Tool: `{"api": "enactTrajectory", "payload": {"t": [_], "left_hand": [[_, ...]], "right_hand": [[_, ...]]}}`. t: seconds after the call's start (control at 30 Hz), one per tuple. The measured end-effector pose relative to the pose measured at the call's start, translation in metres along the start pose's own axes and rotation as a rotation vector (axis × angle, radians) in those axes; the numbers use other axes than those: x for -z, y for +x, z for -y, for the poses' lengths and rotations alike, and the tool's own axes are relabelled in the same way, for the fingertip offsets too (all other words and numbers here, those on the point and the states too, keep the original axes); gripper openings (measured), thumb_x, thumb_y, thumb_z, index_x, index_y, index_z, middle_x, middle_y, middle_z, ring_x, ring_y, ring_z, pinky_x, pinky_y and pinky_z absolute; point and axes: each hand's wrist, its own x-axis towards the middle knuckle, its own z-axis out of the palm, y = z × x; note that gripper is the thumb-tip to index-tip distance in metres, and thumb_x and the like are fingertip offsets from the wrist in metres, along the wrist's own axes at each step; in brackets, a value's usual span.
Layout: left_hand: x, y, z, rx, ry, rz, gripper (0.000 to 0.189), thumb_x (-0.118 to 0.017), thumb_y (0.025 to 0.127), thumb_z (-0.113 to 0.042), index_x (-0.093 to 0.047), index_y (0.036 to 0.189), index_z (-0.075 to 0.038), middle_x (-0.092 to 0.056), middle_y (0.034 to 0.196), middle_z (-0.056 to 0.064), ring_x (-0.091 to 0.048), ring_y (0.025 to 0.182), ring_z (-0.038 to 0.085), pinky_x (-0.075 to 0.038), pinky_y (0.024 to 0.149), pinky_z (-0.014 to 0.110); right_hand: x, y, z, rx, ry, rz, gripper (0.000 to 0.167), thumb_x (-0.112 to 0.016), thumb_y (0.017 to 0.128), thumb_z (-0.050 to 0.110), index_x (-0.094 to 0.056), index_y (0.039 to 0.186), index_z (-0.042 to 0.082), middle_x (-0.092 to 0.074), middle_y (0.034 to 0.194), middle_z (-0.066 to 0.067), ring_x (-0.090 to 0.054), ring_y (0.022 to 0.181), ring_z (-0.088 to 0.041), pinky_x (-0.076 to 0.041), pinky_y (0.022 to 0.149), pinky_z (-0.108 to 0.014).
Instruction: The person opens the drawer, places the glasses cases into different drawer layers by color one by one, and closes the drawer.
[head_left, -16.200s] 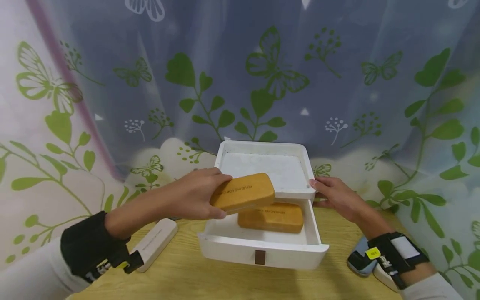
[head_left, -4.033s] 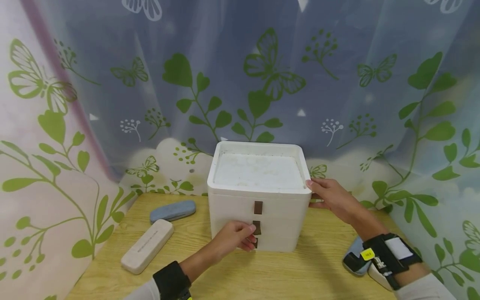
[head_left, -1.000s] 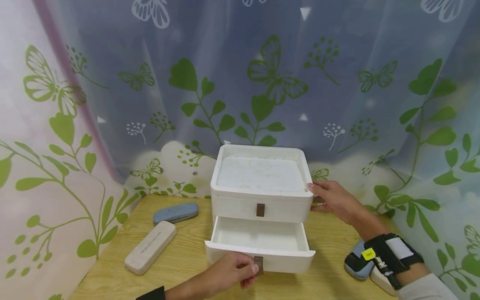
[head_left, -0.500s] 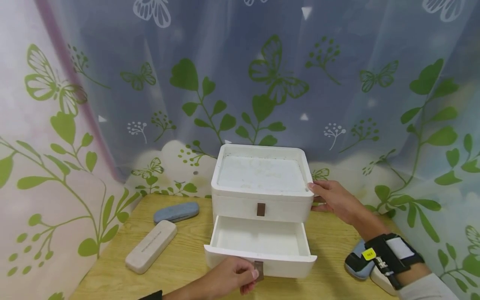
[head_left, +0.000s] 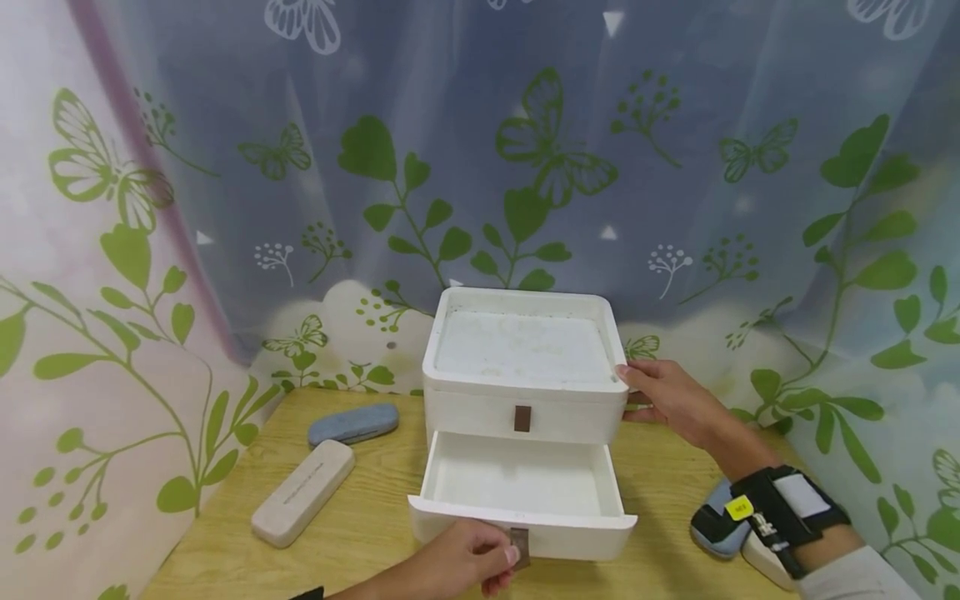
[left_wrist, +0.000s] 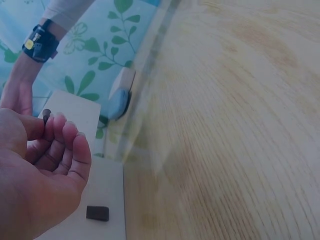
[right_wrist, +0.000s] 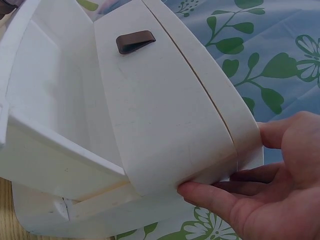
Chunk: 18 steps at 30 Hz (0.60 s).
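Note:
A white desktop drawer unit (head_left: 525, 337) with a shallow tray top stands on the wooden table. Its middle drawer (head_left: 525, 475) is pulled out, with a bare white inside. My left hand (head_left: 472, 554) pinches that drawer's brown pull tab (head_left: 520, 546) between thumb and fingers; the left wrist view shows the tab (left_wrist: 46, 115) at the fingertips. At the unit's right front corner, my right hand (head_left: 671, 398) grips it, thumb on the rim and fingers along the side. The top drawer (right_wrist: 160, 110) is closed, its brown tab (right_wrist: 135, 42) hanging free.
On the left lie a blue glasses case (head_left: 352, 423) and a beige glasses case (head_left: 303, 492). Another blue case (head_left: 716, 533) and a whitish case (head_left: 767, 560) lie on the right, partly behind my right wrist. A patterned curtain (head_left: 450, 167) hangs behind the unit.
Earlier my left hand held a yellow glasses case over the open top drawer, where another lay. That drawer has since closed; my left hand has pulled the middle drawer toward me, slightly farther lately.

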Motion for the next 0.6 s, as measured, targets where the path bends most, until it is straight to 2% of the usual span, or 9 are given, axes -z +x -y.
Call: {"api": "enactTrajectory", "payload": {"t": [0.27, 0.6], "left_hand": [[-0.0030, -0.0044, 0.0010, 0.041, -0.026, 0.002, 0.039, -0.060, 0.104, -0.022, -0.067, 0.082, 0.010, -0.061, 0.069, -0.005, -0.055, 0.064, -0.001, -0.048, 0.063, 0.014], [-0.0056, -0.0092, -0.0005, 0.051, -0.054, -0.015, 0.038, -0.061, 0.103, -0.021, -0.068, 0.084, 0.012, -0.061, 0.069, -0.005, -0.053, 0.063, -0.001, -0.045, 0.060, 0.012]], "right_hand": [[-0.0014, -0.0005, -0.0001, 0.000, -0.008, -0.008, 0.067, -0.045, 0.112, 0.034, -0.024, 0.160, -0.008, -0.041, 0.157, -0.035, -0.060, 0.133, -0.041, -0.052, 0.108, -0.052], [-0.0020, -0.0004, -0.0007, 0.006, -0.015, -0.008, 0.068, -0.045, 0.112, 0.035, -0.024, 0.161, -0.008, -0.041, 0.157, -0.035, -0.058, 0.135, -0.043, -0.052, 0.108, -0.052]]}}
